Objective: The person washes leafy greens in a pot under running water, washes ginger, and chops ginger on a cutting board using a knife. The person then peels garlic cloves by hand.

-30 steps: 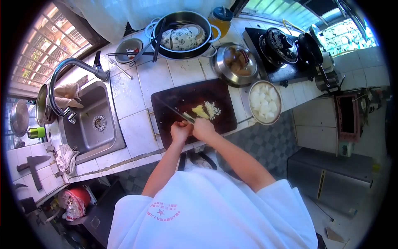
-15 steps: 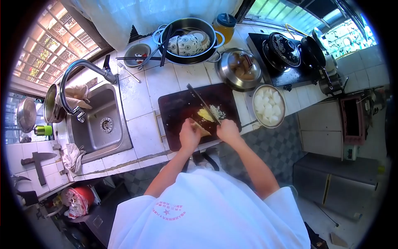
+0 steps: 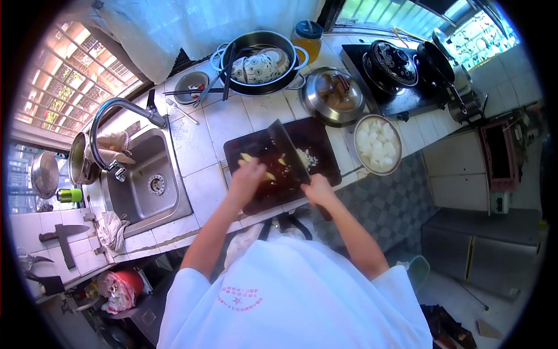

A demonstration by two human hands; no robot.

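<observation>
My right hand (image 3: 318,189) is closed around the handle of a cleaver (image 3: 288,152), whose broad blade stands over the middle of a dark cutting board (image 3: 319,131). Against the blade's right side lies a small heap of finely chopped white bits (image 3: 306,157). My left hand (image 3: 249,179) is over the board's left part, its fingers smeared by motion. Pale yellow pieces that look like ginger (image 3: 246,157) show just beyond its fingers, and another yellow piece (image 3: 268,176) is at its right side. A few yellow bits (image 3: 282,160) lie left of the blade.
To the right stands a bowl of white chunks (image 3: 378,145), with a lidded steel pan (image 3: 333,96) behind it. A large pot (image 3: 261,86) holding patterned bowls is at the back, near a small bowl (image 3: 192,81) with chopsticks. Left is the sink (image 3: 181,200); far right, the stove (image 3: 354,55).
My left hand has moved left and up, away from the blade. The yellow heap beside the cleaver is mostly gone, with yellow pieces now around my left hand. The blade has turned more broadside.
</observation>
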